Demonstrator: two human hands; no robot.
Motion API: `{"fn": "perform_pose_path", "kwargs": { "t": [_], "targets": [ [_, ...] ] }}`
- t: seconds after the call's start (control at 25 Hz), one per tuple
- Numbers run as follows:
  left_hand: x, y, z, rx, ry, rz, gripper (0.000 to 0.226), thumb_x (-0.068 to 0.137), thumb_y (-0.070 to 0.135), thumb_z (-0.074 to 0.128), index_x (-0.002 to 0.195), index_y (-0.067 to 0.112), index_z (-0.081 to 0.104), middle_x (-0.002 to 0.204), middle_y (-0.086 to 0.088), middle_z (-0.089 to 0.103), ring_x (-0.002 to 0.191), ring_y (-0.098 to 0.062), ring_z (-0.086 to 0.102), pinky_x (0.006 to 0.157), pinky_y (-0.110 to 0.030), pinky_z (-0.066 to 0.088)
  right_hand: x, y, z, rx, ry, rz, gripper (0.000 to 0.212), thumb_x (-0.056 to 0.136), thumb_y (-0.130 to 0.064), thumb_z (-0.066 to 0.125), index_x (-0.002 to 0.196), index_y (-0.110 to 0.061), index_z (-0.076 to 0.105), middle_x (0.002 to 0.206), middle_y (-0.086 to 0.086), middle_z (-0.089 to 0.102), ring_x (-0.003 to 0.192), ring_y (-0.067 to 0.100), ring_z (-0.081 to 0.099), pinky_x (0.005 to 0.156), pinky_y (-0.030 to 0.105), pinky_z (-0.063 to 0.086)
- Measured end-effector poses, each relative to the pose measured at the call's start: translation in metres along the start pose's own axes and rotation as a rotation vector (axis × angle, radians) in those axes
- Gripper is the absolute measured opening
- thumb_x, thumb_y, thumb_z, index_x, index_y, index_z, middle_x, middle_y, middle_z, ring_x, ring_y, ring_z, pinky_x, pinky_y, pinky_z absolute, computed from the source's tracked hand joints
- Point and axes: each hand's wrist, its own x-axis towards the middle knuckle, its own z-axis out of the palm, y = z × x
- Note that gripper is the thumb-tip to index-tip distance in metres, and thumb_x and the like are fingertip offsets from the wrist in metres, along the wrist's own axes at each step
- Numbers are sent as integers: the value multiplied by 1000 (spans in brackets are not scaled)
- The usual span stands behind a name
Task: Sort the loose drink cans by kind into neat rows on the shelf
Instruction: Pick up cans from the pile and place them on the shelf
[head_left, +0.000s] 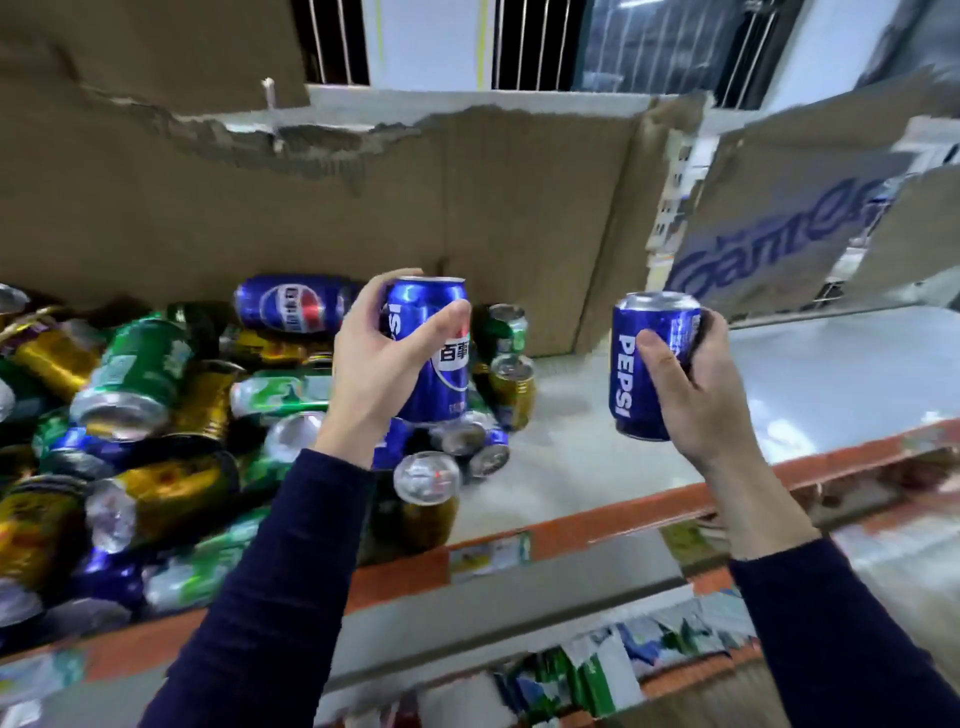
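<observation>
The left hand (371, 374) is curled round a blue can (434, 384), thumb across the front and fingers behind, holding it upright. The right hand (696, 400) grips a second blue can (636, 364) the same way, upright, up off the shelf (779, 374). The two cans are apart, side by side. Below and left of the left hand lies the pile (140, 395) of loose green, gold and blue cans, some on their sides. Under and beyond the right hand is bare white shelf. Torn cardboard (415, 197) stands behind both hands.
</observation>
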Motion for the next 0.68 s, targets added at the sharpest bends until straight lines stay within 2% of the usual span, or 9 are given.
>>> {"fn": "perform_pose_path", "kwargs": {
  "t": [0.04,0.16,0.24,0.36,0.4,0.48,0.56,0.68],
  "targets": [
    [-6,-3,29,-3,6,-17,49,61,52,80,103,31,65,94,8,72,85,-13,69,76,-35,58,6,13,-26,-3,-4,15,34,76,-60,57,103,-42,45,94,-13,63,85,5,64,70,34,54],
    [-24,-13,107,24,30,-57,47,58,55,79,96,31,65,89,12,72,81,-8,69,72,-29,55,22,48,-96,-22,-37,48,32,77,-57,58,100,-38,48,93,-14,62,78,-6,61,63,13,47],
    [-31,-21,144,36,31,-91,47,58,57,78,92,28,66,85,12,72,78,-7,68,70,-29,54,31,65,-126,-15,-61,76,29,78,-55,58,100,-37,47,93,-16,61,79,-10,60,61,8,45],
    [-35,-36,194,62,8,-156,50,56,60,78,92,27,66,84,11,72,75,-7,68,68,-28,54,46,96,-162,33,-92,125,31,77,-55,60,99,-38,47,93,-11,61,73,-5,64,52,16,50],
    [-34,-42,208,72,-3,-168,52,55,61,78,93,27,65,84,10,72,76,-8,68,69,-28,54,52,107,-169,73,-99,162,28,78,-53,61,99,-40,47,93,-10,61,71,-1,66,47,22,52],
    [-27,-56,235,78,-12,-192,53,55,61,78,96,30,64,87,9,72,79,-10,68,73,-31,56,66,129,-182,109,-128,197,23,80,-52,62,97,-48,48,91,-13,63,72,1,67,43,26,52],
    [-17,-69,254,83,-45,-215,54,56,61,79,99,33,63,91,11,72,82,-10,69,72,-30,57,81,147,-189,101,-144,201,23,77,-57,61,96,-56,49,90,-20,65,74,-1,66,47,24,53],
    [8,-90,289,80,-102,-205,53,55,55,82,100,34,63,94,14,72,83,-6,69,68,-20,54,111,179,-196,91,-129,201,33,73,-59,60,101,-47,47,96,-14,62,75,-7,63,48,14,49]
  ]
}}
